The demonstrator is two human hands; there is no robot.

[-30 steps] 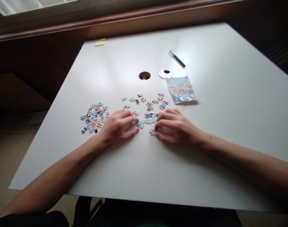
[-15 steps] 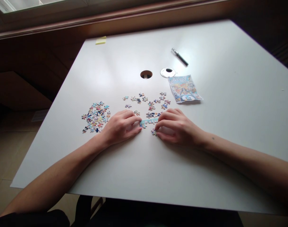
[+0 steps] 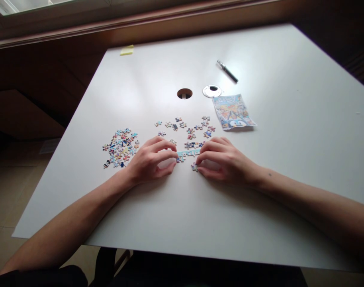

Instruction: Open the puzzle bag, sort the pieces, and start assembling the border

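In the head view, a joined light-blue puzzle strip [image 3: 188, 152] lies flat on the white surface [image 3: 200, 219] between the hands, with a row of pieces [image 3: 194, 145] just beyond it. The left hand [image 3: 152, 159] curls at the strip's left end, finger and thumb only slightly parted; whether its grip has hold of anything I cannot tell. The right hand [image 3: 225, 159] has its grip nearly closed, finger and thumb seemingly pinching the right edge of a loose piece [image 3: 194, 167] on the near side of the strip. A pile of pieces [image 3: 120, 147] lies beyond the left wrist. The pieces look like thin card: light, fairly stiff, probably easy to slide, with knobs that could bend if forced. A loose one is best taken by opposite edges; the strip may part at its joints, so support both ends and slide rather than lift.
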